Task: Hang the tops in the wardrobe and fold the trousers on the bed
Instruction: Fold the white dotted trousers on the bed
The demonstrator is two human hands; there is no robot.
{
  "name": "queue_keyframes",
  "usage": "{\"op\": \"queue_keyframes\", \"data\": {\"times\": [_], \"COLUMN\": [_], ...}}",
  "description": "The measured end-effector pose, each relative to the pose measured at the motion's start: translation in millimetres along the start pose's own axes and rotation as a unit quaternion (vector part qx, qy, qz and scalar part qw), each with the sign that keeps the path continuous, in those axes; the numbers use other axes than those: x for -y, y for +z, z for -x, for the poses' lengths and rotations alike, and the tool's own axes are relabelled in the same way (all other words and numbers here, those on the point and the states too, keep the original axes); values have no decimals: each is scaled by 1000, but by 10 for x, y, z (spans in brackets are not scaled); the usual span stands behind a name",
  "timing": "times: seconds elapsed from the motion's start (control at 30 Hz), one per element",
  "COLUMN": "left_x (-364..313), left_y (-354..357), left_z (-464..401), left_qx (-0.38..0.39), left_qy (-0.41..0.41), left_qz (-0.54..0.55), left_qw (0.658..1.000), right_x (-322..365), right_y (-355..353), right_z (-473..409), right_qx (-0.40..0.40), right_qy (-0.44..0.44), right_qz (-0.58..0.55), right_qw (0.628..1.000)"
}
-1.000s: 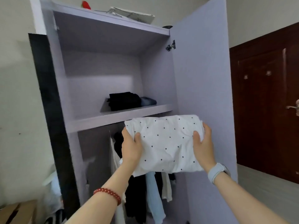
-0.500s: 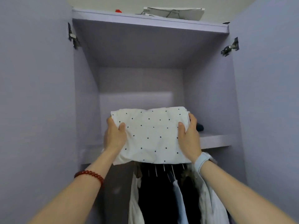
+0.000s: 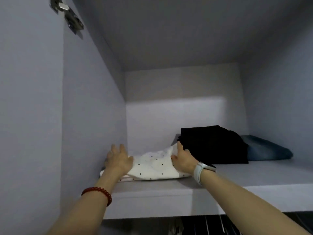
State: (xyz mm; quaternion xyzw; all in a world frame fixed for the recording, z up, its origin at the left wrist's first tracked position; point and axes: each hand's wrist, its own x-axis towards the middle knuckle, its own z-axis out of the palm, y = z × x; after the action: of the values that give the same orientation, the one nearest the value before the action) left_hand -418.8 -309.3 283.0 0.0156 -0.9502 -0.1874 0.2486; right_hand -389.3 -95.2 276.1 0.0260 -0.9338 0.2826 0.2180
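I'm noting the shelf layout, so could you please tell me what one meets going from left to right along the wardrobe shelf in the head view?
Left hand → folded white dotted garment → right hand → folded black clothes → folded blue jeans, all along the shelf.

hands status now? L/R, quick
Left hand: open, fingers spread, resting on the left end of the dotted folded garment on the shelf.
Right hand: open, pressing the garment's right end beside the black folded pile.
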Motion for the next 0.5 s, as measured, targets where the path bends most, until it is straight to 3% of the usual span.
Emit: {"op": "queue_keyframes", "data": {"times": [0.13,0.23,0.37,0.5], "left_x": [64,21,70,61], "left_y": [-28,-65,20,51], "left_z": [158,442,501,279], "left_qx": [7,90,186,237], "left_qy": [121,175,149,98], "left_qz": [-43,-87,-187,-221], "left_qw": [992,977,953,941], "right_x": [-2,39,88,216], "right_y": [-121,-173,-69,74], "right_z": [135,325,360,218], "right_qx": [26,107,244,264], "right_qy": [-115,-206,-152,-133], "right_qz": [184,246,305,315], "right_qw": [976,941,908,902]}}
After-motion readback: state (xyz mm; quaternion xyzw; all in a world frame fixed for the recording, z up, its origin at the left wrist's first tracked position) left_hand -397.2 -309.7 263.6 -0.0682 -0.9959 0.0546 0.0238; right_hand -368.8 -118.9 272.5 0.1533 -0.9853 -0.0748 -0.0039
